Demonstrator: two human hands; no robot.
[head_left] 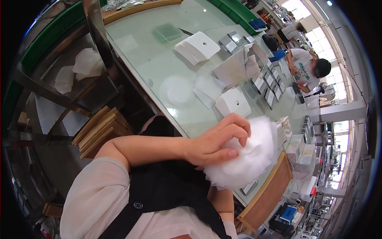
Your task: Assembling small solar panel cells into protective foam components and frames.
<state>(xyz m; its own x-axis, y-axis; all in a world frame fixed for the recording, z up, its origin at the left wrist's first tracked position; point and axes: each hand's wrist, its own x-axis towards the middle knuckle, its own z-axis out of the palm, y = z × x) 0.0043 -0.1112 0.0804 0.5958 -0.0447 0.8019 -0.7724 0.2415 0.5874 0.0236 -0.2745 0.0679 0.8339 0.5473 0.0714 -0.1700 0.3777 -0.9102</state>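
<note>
A round, fluffy stack of thin white sheets (258, 159) is held up in front of me, near the table's edge. My left hand (219, 143) reaches across to it, with fingers curled and the thumb close to the index finger. They pinch at the top of the stack, where the sheet is creased. Below it my right forearm (223, 201) rises, but the hand is hidden behind the sheets. Just beyond my left hand lies a white block of stacked cards with a hole (234, 104). Another round pile of thin white sheets (177, 88) rests on the glossy table (139, 67).
A second holed card stack (197, 46), a greyish fabric-lined box (238, 67) and several dark-framed small panels (270, 87) sit farther off. A wooden-framed board (266, 195) is at the right, wooden boards (101, 131) at the left. A co-worker (308, 67) sits across the table.
</note>
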